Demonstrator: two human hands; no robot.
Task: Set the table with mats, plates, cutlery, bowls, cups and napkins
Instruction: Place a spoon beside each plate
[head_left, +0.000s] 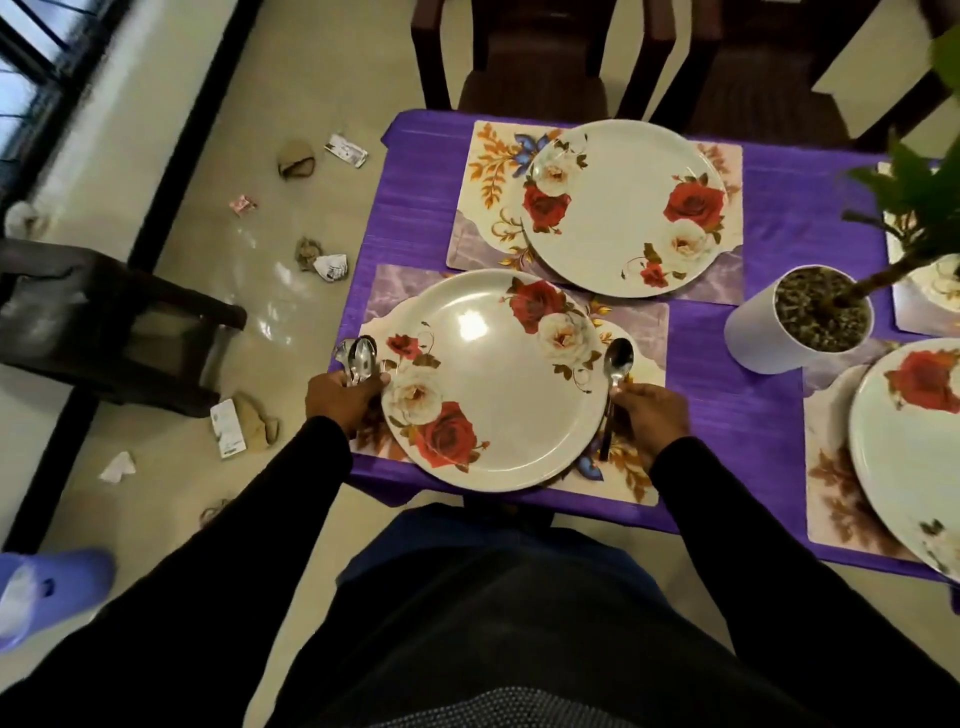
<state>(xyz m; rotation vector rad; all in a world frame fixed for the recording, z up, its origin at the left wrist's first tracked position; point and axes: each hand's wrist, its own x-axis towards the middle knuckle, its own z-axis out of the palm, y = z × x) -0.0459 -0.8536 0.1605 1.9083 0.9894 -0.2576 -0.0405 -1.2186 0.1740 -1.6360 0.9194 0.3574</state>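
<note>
Pinching one spoon (618, 366) in our right hand (649, 413) and clutching spare spoons (359, 358) in our left hand (340, 400), we judged it best laid straight, just right of the near plate (493, 395).

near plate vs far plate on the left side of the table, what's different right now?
The near plate has a spoon beside it, held by the right hand; the far plate has no cutlery. The near plate sits closer to the table edge and overhangs its mat's front. Both are white with rose prints, each on a floral mat.

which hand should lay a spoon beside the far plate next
Right, probably. The left hand grips the bunch of spoons; the right hand, holding one spoon, can set it down, take another, and reach the far plate.
</note>
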